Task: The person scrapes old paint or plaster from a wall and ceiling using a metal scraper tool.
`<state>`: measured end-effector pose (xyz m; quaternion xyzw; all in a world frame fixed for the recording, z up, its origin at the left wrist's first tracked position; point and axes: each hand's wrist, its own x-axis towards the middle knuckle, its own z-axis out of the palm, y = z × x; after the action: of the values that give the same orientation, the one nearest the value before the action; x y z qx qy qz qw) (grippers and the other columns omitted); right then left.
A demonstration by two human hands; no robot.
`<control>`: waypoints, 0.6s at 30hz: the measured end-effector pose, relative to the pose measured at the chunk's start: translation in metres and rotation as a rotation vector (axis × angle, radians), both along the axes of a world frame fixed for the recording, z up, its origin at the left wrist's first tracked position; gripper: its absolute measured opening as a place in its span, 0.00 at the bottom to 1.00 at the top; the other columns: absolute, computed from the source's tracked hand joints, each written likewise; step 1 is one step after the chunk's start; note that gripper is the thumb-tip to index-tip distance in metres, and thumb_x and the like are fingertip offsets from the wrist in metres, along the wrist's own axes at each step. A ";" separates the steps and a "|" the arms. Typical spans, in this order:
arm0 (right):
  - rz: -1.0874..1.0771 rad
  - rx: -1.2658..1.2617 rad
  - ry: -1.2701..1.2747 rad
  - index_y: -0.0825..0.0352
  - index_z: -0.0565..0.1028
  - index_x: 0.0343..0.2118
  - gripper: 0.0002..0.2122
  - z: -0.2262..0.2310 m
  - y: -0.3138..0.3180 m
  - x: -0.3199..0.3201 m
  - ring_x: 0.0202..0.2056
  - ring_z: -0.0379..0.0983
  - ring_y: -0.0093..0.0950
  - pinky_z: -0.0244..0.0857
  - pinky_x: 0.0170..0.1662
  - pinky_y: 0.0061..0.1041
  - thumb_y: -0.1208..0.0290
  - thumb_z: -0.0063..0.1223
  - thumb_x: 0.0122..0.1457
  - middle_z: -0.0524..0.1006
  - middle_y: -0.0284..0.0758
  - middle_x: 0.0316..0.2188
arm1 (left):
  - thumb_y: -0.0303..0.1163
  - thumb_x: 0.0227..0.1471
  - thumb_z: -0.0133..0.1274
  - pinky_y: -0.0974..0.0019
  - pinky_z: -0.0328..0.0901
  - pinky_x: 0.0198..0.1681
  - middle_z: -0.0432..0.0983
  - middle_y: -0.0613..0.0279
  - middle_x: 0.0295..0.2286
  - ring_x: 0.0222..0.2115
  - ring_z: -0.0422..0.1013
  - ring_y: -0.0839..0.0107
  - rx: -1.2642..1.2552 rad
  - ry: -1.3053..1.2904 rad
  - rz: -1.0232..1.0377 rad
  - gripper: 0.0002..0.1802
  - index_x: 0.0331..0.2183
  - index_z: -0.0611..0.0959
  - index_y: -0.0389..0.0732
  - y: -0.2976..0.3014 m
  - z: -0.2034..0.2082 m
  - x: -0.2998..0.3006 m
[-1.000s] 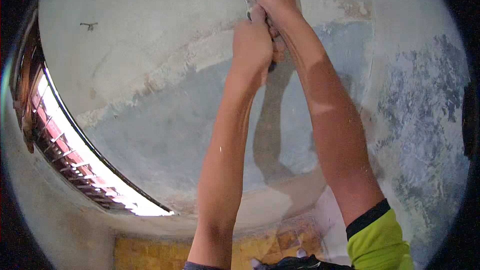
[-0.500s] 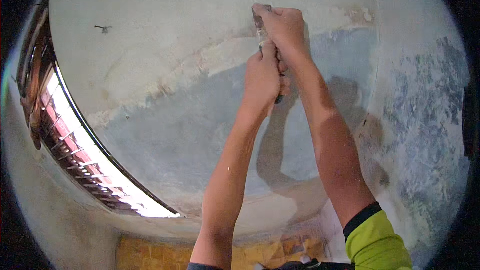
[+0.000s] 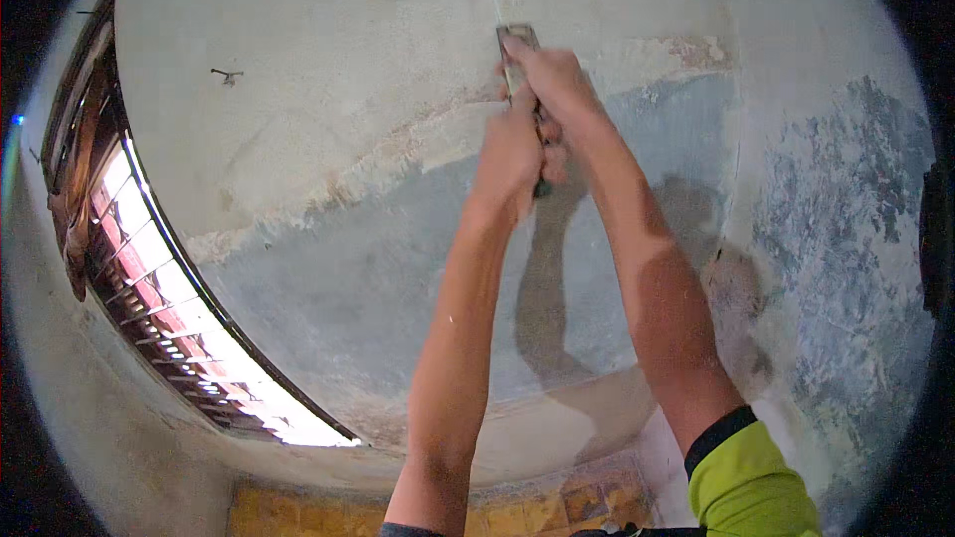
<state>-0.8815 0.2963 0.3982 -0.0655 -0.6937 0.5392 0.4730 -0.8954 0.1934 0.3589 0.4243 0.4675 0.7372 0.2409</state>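
Both my arms reach up to a wall (image 3: 398, 268), pale above and worn grey-blue below. My left hand (image 3: 509, 154) is closed round the handle of a long, narrow scraper-like tool (image 3: 516, 31), whose dark butt end pokes out beneath the fist. Higher up, my right hand (image 3: 559, 85) grips the same tool, its thumb lying along the flat upper part. The tool's top end is at the pale plaster; whether it touches cannot be made out. Both hands are slightly blurred and hide most of the tool.
A barred window (image 3: 159, 288) with bright light curves along the left. A small metal hook (image 3: 227, 76) sticks out of the wall. Flaking blue paint (image 3: 846, 189) covers the right-hand wall. Yellowish tiles (image 3: 298, 514) show at the bottom.
The tool and both hands have shifted slightly left in the picture, and the tool's top end sits a little lower. The window and hook have shifted right and down with the view.
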 end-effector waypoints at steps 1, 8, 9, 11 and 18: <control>-0.006 -0.003 -0.003 0.66 0.79 0.29 0.20 0.008 0.001 -0.001 0.19 0.70 0.22 0.64 0.25 0.26 0.51 0.52 0.59 0.77 0.32 0.21 | 0.45 0.67 0.35 0.76 0.48 0.13 0.57 0.75 0.18 0.13 0.51 0.84 0.045 0.087 0.002 0.16 0.29 0.66 0.48 0.004 0.006 -0.005; 0.060 -0.068 -0.083 0.66 0.78 0.26 0.17 -0.006 0.018 0.000 0.17 0.68 0.20 0.62 0.19 0.23 0.54 0.54 0.59 0.78 0.32 0.21 | 0.45 0.66 0.37 0.76 0.49 0.15 0.60 0.74 0.19 0.14 0.54 0.83 -0.001 -0.034 0.005 0.16 0.28 0.68 0.48 0.010 -0.014 0.010; 0.036 -0.054 -0.025 0.65 0.77 0.26 0.16 0.008 0.026 -0.012 0.17 0.68 0.20 0.62 0.19 0.23 0.55 0.54 0.59 0.77 0.32 0.21 | 0.44 0.66 0.37 0.75 0.50 0.15 0.60 0.74 0.19 0.14 0.54 0.82 0.044 0.163 0.149 0.16 0.28 0.68 0.47 0.024 -0.007 -0.006; 0.013 -0.037 0.032 0.65 0.77 0.26 0.16 0.025 0.016 -0.017 0.18 0.68 0.20 0.62 0.20 0.23 0.55 0.54 0.59 0.77 0.31 0.20 | 0.43 0.66 0.37 0.75 0.50 0.16 0.60 0.73 0.19 0.15 0.54 0.82 0.090 0.359 0.292 0.16 0.28 0.68 0.46 0.026 0.009 -0.012; 0.053 -0.107 -0.065 0.66 0.77 0.25 0.17 -0.017 0.005 0.010 0.20 0.70 0.24 0.64 0.25 0.27 0.55 0.54 0.59 0.76 0.33 0.20 | 0.43 0.66 0.35 0.70 0.51 0.15 0.59 0.71 0.18 0.14 0.56 0.79 0.055 0.025 0.086 0.18 0.26 0.68 0.44 0.010 -0.026 0.013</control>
<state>-0.8711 0.3009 0.3815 -0.0895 -0.6804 0.5854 0.4317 -0.8820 0.2029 0.3329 0.4195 0.4678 0.7540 0.1916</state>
